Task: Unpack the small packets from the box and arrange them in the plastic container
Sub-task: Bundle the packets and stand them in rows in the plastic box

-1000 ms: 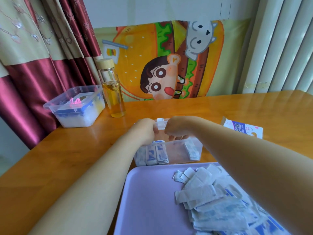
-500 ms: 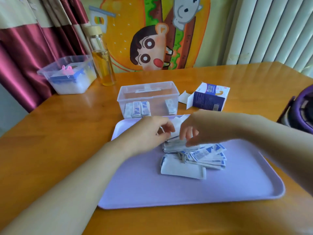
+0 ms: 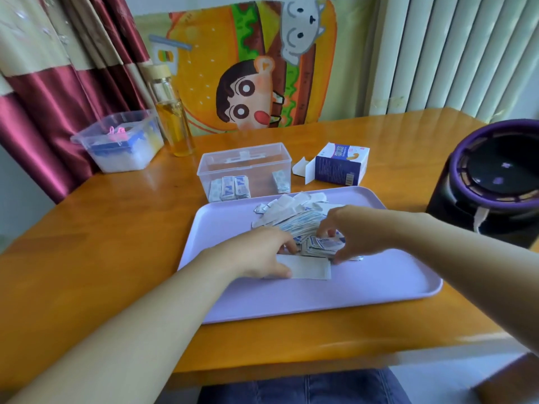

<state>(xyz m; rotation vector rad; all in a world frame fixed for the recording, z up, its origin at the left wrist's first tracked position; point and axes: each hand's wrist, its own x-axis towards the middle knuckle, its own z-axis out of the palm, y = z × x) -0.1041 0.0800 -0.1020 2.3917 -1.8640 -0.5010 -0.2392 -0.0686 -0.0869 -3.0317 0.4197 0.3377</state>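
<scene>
1. The right hand [image 3: 360, 231] was curled over the near end of the heap of packets [image 3: 291, 218]. Its fingers arched down onto the blue-printed ones and its thumb tucked in under their near edge, so a small bunch sat clamped between thumb and fingers.
2. The left hand [image 3: 259, 253] lay palm down at the heap's left edge. Its fingers were bent, with the tips in among the packets, and the thumb lay flat on a larger white slip [image 3: 312, 268]. Whether it pinched anything could not be told, since the fingertips were hidden in the heap.
3. Both forearms reached in from the near edge of the table [image 3: 102, 243] and angled toward each other. The hands were close together but not touching.
4. The loose packets lay heaped on the middle and far part of a lilac tray [image 3: 408, 290].
5. The plastic container [image 3: 245, 157] stood open, just beyond the tray's far rim. A short row of packets stood on edge at its left end, and a single one leaned near its right end.
6. The box [image 3: 341, 164] lay on its side to the right of the container, with its end flap open.
</scene>
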